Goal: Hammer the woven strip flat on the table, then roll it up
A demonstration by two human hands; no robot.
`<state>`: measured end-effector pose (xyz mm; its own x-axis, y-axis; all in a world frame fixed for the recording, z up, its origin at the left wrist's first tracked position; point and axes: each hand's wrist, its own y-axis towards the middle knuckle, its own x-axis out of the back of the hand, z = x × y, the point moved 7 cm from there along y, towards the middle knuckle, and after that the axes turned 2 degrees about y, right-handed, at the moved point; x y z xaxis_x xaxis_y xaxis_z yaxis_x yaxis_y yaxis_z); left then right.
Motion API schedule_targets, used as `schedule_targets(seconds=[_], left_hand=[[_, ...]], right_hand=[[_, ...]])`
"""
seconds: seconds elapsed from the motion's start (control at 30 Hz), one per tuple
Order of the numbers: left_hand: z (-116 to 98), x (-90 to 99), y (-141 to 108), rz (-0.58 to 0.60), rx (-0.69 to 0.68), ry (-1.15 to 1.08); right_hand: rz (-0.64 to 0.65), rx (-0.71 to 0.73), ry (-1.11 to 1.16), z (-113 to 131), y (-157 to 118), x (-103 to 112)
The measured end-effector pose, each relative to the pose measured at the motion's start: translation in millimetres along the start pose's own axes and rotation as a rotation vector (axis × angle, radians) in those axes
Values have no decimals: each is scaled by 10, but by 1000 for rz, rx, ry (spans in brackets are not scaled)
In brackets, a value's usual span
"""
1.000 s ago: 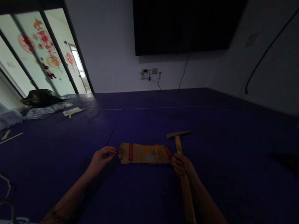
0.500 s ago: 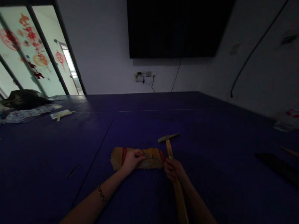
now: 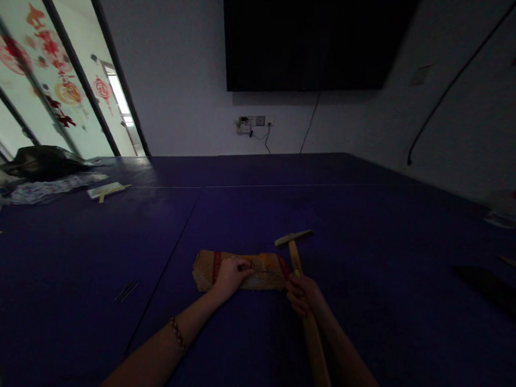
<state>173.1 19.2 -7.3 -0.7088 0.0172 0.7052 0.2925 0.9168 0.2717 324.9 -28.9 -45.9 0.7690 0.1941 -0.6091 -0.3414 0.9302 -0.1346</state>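
A flat, tan piece with red bands and a speckled surface [image 3: 265,281] lies on the dark blue surface [image 3: 239,216] in front of me. My left hand [image 3: 231,275] rests on it, thumb and fingertips pinched together. Whatever is between those fingertips is too small and dark to name. My right hand [image 3: 303,294] is wrapped around the wooden handle of a hammer [image 3: 295,255], beside the piece's right end. The hammer's narrow metal head points away from me, just beyond the piece, and its long handle runs back under my right forearm.
Several thin dark rods [image 3: 126,291] lie to the left. Farther back left are a white tray with yellow strips [image 3: 108,190] and a black bag [image 3: 43,162]. At the right lies a dark flat object [image 3: 490,289]. A television [image 3: 313,38] hangs on the wall.
The view has shifted slightly. My left hand stays pinched on the tan piece, and my right hand keeps the same grip on the hammer.
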Motion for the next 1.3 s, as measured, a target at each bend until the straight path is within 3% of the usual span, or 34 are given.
schedule_targets(seconds=[0.2,0.6,1.3], left_hand=[[43,0,-18,-69,60,-6],[-28,43,-32,-128,-18,29],[-45,5,-40,-37,-10,48]], right_hand=[[-14,-29,-8,-17,5,19],[-55,-34,-25,-29,7,31],[-26,-51,-70,-62,41,75]])
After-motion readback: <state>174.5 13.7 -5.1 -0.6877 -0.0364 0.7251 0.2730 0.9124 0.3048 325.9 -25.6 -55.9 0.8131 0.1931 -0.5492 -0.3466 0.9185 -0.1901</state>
